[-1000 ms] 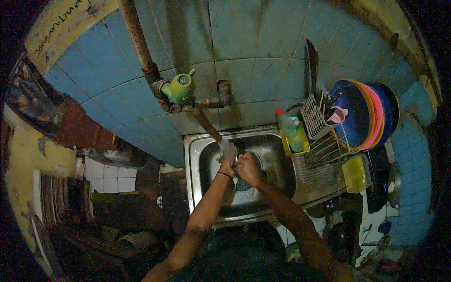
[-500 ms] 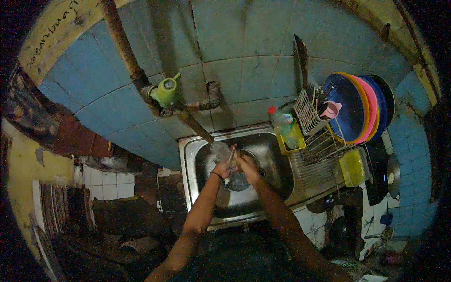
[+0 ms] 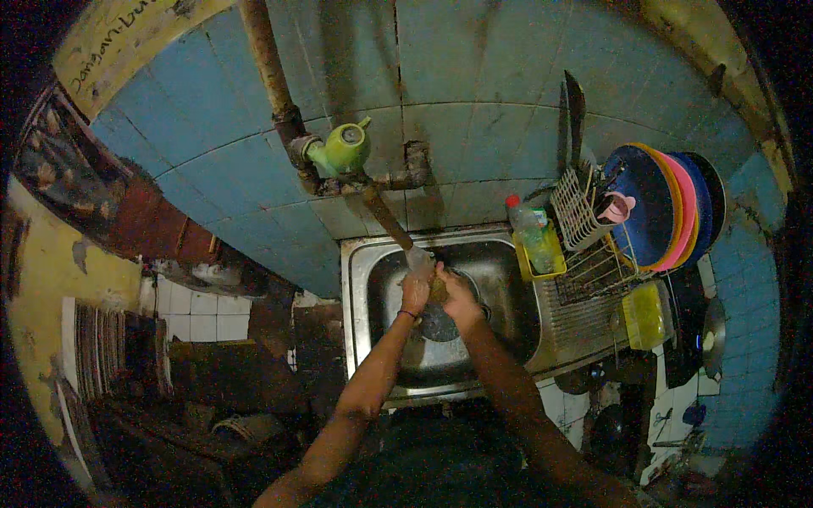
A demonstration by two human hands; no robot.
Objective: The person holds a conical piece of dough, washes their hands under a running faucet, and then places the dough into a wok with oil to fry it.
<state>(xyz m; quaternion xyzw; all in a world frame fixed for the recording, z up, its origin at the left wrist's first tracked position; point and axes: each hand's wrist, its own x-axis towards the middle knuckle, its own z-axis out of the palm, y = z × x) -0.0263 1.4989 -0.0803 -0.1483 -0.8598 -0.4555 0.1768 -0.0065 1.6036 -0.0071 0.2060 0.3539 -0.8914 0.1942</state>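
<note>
My left hand, with a dark band at its wrist, is under the water coming from the end of the tap pipe. Close beside it, my right hand has its fingers bent inward. A dull yellow-brown piece shows between the two hands, its kind too blurred to tell. Both hands look closed, but what they grip is mostly hidden. They are over the steel sink, where a round greyish shape lies below them.
Right of the sink, a yellow holder carries a red-capped bottle. Beyond it is a wire rack with upright plates and a utensil basket. A green valve sits on the wall pipe. A yellow container stands farther right.
The view has shifted, so the scene sits further right and lower. My hands have come closer together, with the left one nearer the pipe's mouth. A red-tipped bit between them no longer shows.
</note>
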